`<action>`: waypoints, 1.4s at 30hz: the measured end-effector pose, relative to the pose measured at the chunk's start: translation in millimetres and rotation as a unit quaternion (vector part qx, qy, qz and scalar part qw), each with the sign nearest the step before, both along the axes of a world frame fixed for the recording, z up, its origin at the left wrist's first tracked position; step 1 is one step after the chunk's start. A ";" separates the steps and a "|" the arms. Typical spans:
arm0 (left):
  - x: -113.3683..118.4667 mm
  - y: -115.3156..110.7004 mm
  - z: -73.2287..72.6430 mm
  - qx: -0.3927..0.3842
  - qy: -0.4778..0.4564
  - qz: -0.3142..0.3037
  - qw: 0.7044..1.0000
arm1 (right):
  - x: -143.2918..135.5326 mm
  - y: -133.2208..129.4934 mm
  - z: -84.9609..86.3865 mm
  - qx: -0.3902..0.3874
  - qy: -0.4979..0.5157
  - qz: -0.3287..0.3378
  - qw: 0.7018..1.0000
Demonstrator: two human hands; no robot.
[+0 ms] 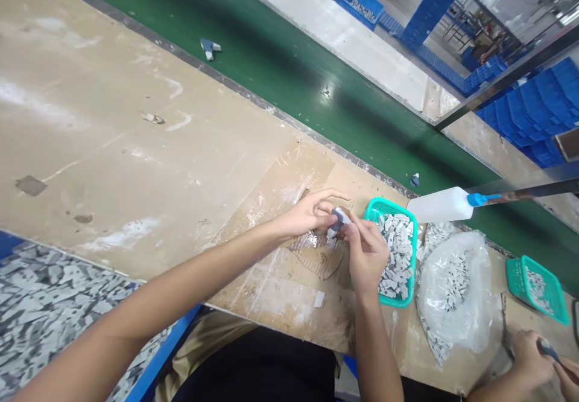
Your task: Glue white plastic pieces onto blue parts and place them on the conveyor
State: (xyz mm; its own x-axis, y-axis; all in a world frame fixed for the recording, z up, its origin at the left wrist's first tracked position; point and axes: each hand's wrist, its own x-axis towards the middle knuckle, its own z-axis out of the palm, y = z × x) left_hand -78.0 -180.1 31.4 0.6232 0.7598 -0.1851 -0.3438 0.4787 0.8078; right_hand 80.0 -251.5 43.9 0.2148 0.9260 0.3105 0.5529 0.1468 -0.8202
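Note:
A small dark grey and white piece (339, 220) is held between my two hands above the worktable. My left hand (314, 213) pinches its dark grey side with thumb and finger, while the other fingers stretch out. On the opposite side, my right hand (368, 250) has its fingertips closed on the white part. Just right of that hand stands a green basket (414, 257) filled with small white and grey pieces (397, 248). A loose white piece (319, 299) lies on the table near its front edge.
A green conveyor belt (271, 82) carries a few grey-white parts (210, 48) behind the table. To the right are a white bottle (441, 204), a clear plastic bag (479, 293) of pieces, another green basket (565, 311) and another person's hands (531, 357). A blue bin (145, 384) stands at lower left.

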 end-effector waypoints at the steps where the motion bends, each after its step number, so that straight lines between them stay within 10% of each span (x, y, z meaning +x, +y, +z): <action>1: -1.8 0.8 1.8 -0.038 -0.022 -0.017 0.999 | 2.6 0.2 2.3 0.011 0.014 -0.026 0.999; 8: -9.6 7.3 2.6 -0.205 -0.091 0.011 0.974 | 39.9 7.9 19.6 0.038 0.040 -0.164 0.985; 17: -11.5 22.1 4.9 -0.225 -0.038 0.154 0.961 | 73.4 16.5 6.7 -0.037 -0.123 -0.111 0.985; 28: -3.9 121.3 24.4 -0.230 -0.002 0.327 0.917 | 70.2 14.8 -21.1 -0.124 -0.256 -0.015 0.959; 36: 16.4 138.4 30.4 -0.167 -0.037 0.247 0.954 | 79.5 8.2 -18.6 -0.094 -0.235 -0.026 0.967; 42: 35.0 97.9 13.6 -0.059 0.024 0.125 0.990 | 191.9 -59.3 45.2 0.036 -0.193 -0.029 0.980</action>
